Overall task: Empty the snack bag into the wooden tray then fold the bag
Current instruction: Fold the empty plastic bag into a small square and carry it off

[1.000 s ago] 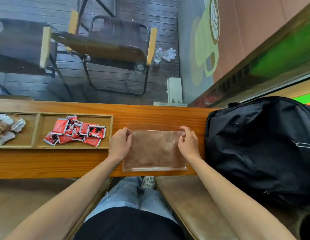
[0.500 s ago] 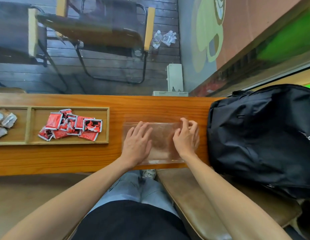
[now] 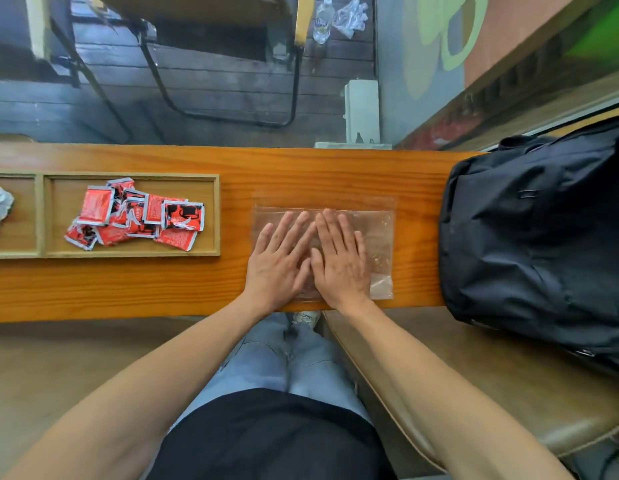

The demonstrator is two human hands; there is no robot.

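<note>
The snack bag (image 3: 380, 237) lies empty and flat on the worktop (image 3: 301, 171), right of the wooden tray (image 3: 216, 216) holding the red packets (image 3: 134, 214). Left hand (image 3: 278, 261) and right hand (image 3: 339, 263), fingers straight, side by side, press it down. Slick plastic could spring back or skid once they lift, spoiling the crease. Packet print's too small to read.

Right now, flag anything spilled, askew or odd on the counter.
Nothing stands out. The red snack packets lie heaped inside the wooden tray, none spilled. The clear bag lies flat and empty under the left hand and right hand.
</note>
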